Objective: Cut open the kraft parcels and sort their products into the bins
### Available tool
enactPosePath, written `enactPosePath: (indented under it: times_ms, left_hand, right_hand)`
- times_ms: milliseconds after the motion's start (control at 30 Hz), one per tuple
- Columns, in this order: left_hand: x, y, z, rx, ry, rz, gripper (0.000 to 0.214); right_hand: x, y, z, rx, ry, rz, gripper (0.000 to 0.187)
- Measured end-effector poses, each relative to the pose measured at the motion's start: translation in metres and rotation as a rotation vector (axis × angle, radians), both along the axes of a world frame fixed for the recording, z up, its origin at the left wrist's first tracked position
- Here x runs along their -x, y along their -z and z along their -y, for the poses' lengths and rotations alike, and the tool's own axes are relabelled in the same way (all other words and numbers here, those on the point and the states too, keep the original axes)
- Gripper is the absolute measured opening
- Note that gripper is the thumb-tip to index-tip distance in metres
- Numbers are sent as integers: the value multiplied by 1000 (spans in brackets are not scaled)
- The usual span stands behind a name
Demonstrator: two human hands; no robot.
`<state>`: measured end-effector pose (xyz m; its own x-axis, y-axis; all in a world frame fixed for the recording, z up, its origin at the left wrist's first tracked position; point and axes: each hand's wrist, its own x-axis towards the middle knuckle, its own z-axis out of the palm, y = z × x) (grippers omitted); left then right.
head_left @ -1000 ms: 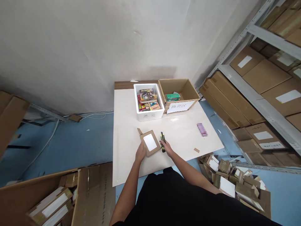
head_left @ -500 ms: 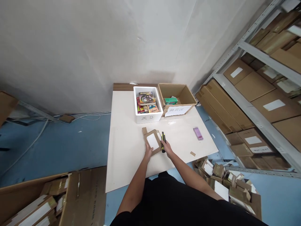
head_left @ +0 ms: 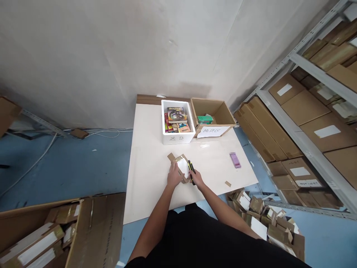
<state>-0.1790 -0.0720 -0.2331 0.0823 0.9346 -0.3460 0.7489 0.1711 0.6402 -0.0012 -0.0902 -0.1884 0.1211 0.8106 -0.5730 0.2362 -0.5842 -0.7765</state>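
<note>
Cutter [head_left: 191, 166] newly aslant beside label [head_left: 183, 166]

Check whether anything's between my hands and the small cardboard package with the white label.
Nothing visible separates your left hand from the package: it holds the left side. At your right hand, the cutter in its grasp shows between, along the package's right edge.

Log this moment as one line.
left hand: holding small cardboard package; right hand: holding black-yellow utility knife; white foam box: books; open carton: green item
</note>
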Motion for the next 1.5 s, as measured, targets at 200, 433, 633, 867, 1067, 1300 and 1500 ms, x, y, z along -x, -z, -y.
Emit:
enactPosePath:
  times_ms: [200,433,633,867,1067,1300,1500]
  left_hand:
    - [-10,-15,0,184,156,-191,109]
    - [-9,-21,4,153,152,-245,105]
    - [-9,-16,3,146,145,-257,107]
    - [-10,-16,1,151,145,-280,105]
    - [-11,-24,3,124,141,-292,102]
    - [-10,-20,3,86,198,-333,87]
    - [-29,-16,0,55,228,-416,71]
  right_hand:
    - [25,-24,-47,-234,-482,505,55]
    - [45,-27,-74,-43,-820,851,60]
    - [33,-34,-60,20,-950,920,75]
    - [13,-48,-37,85,-1004,941,69]
    - [-9,-59,3,153,-1014,961,66]
    - [-51,-78,17,180,-971,814,54]
    - [-63,-57,2,59,-407,770,61]
